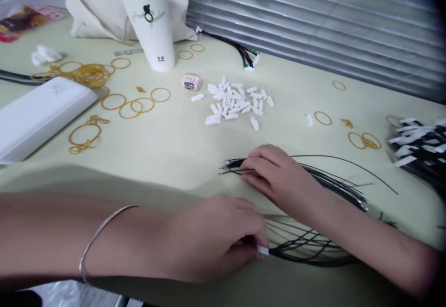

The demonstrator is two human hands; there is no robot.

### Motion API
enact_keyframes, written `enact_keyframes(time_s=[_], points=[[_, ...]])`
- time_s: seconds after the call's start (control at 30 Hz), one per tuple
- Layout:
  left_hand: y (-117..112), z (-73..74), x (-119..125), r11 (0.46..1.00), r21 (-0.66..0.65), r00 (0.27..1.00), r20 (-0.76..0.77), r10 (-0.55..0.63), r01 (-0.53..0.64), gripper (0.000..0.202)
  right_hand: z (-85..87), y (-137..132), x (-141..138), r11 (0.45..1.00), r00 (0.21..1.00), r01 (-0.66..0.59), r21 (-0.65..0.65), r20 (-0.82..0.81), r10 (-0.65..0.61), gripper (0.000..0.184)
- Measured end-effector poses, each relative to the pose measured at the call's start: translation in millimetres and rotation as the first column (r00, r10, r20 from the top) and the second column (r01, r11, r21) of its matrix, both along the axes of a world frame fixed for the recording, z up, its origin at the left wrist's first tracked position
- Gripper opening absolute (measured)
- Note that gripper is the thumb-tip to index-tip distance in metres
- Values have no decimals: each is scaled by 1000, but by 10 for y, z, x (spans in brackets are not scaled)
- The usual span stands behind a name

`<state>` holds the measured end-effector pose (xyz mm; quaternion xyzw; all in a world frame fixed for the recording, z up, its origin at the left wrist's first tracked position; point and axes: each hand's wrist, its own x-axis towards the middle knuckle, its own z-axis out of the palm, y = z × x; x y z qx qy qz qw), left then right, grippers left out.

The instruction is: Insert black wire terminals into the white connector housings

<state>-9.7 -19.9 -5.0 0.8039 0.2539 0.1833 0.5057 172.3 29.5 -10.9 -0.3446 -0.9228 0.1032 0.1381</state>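
My left hand (216,237) is closed in a pinch on a small white connector (263,250) with thin black wires running out of it to the right. My right hand (278,177) rests on a loose bundle of black wires (334,181), its fingers pressed down on the wire ends near the left tips. A pile of several small white connectors (235,102) lies on the pale table further back. A thin bracelet sits on my left wrist.
Yellow rubber bands (121,102) are scattered over the table. A white box (38,116) lies at left, a white cup (153,23) and cloth bag at back. Finished black wire harnesses with white plugs (418,144) lie at right. Window blinds run behind.
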Motion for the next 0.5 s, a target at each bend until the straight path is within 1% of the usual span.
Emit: enact_keyframes(time_s=[0.1, 0.17, 0.23, 0.33, 0.37, 0.43, 0.47, 0.5], points=[[-1, 4, -12, 1000, -17, 1000, 25, -8, 8, 10, 21, 13, -26, 999, 1000, 17, -28, 18, -16, 11], [0, 0, -13, 1000, -20, 999, 36, -8, 9, 10, 26, 12, -58, 1000, 998, 10, -26, 58, -9, 14], [4, -9, -9, 1000, -17, 999, 39, -10, 11, 9, 22, -3, -95, 1000, 994, 0, 6, 106, 0, 17], [20, -17, -2, 1000, -23, 1000, 19, -5, 5, 10, 21, -34, -131, 997, 988, 14, 77, 151, -25, 16], [28, -13, -1, 999, -52, 1000, 8, 16, -15, 10, 32, -41, -129, 995, 988, 26, 97, 149, -41, 16], [44, 5, 1, 979, -184, 996, -8, 88, -88, 11, 82, -49, -97, 988, 990, 78, 135, 111, -93, 12], [52, 16, 2, 951, -280, 991, -17, 134, -133, 12, 124, -53, -69, 983, 989, 123, 136, 65, -133, 9], [60, 29, 4, 907, -384, 984, -29, 178, -175, 12, 175, -61, -35, 979, 985, 170, 114, 11, -172, 6]])
